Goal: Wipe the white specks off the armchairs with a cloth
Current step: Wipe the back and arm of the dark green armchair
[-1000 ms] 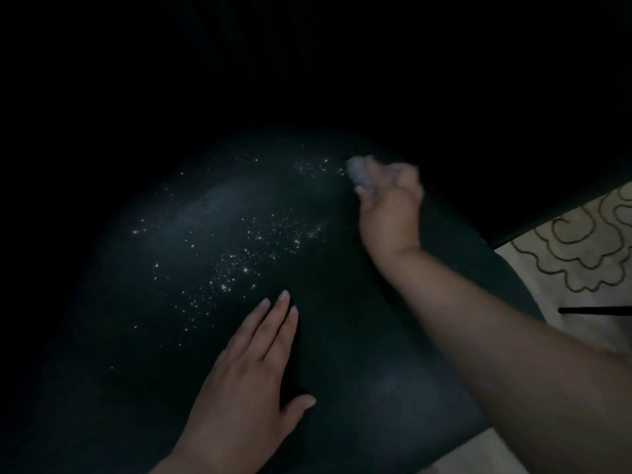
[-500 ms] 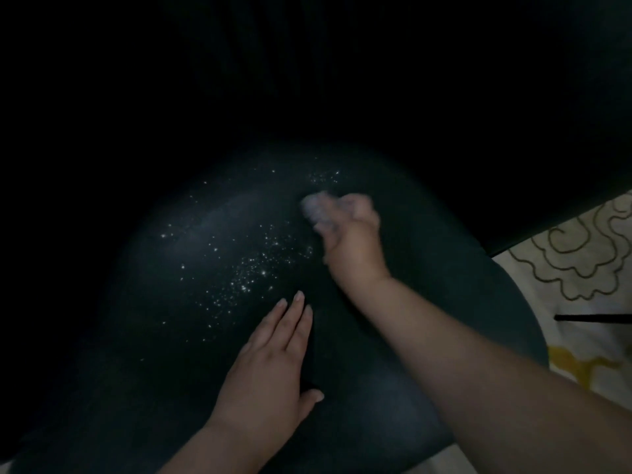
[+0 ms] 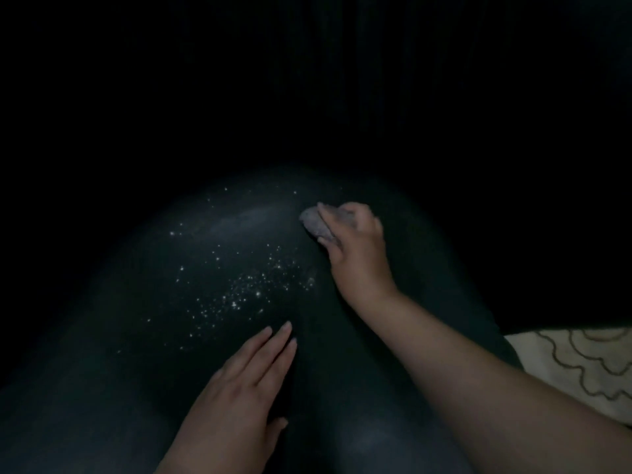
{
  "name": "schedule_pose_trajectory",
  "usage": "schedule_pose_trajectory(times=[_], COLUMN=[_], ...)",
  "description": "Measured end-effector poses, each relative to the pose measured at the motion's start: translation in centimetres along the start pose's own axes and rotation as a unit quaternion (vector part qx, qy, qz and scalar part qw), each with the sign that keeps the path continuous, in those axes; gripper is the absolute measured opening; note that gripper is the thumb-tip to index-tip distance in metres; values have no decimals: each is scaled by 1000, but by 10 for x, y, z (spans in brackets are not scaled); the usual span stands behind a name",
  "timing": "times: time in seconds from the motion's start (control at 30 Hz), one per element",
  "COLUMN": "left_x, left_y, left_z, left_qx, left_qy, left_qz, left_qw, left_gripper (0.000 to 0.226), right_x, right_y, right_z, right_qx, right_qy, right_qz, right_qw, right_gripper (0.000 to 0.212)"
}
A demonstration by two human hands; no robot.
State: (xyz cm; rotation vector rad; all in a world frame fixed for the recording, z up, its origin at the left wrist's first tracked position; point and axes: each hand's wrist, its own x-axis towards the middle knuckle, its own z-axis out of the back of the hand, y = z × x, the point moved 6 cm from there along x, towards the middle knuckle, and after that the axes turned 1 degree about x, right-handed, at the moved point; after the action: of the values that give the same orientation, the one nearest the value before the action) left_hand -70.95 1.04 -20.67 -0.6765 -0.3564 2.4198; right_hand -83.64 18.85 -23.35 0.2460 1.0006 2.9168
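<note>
Head camera picture: a dark armchair (image 3: 342, 388) is seen filling the lower half of the frame, rounded like a hill. White specks (image 3: 246, 289) are scattered over the middle of it, a little left of center. A small gray cloth (image 3: 313, 222) is bunched up and gripped by the curled fingers of the right hand (image 3: 355, 248), just above and to the right of the specks, and it is pressed against the chair. The left hand (image 3: 239, 388) is laid flat on the chair at the lower middle, fingers straight and close together, tips just below the specks. A pale patterned floor (image 3: 581, 364) is seen at the lower right
</note>
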Motion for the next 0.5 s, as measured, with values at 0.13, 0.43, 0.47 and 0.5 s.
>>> schedule_pose_trajectory(times=[0.13, 0.43, 0.47, 0.5], left_x=[3, 3, 2, 0], left_y=[-4, -5, -3, -1], left_z=[-3, -3, -3, -4], left_qx=[26, -4, -5, -6], left_qy=[-18, -104, -108, -113], left_qz=[10, 23, 26, 32], left_qw=[999, 994, 994, 993], left_gripper=[111, 94, 93, 92], right_x=[34, 33, 45, 59], right_y=[-46, 17, 9, -3], right_z=[40, -4, 4, 17], right_qx=[-4, -25, -33, -34], right_qy=[-95, 100, 58, -4], right_qz=[-90, 160, 143, 87], right_qw=[991, 982, 987, 996], right_gripper=[36, 33, 26, 21])
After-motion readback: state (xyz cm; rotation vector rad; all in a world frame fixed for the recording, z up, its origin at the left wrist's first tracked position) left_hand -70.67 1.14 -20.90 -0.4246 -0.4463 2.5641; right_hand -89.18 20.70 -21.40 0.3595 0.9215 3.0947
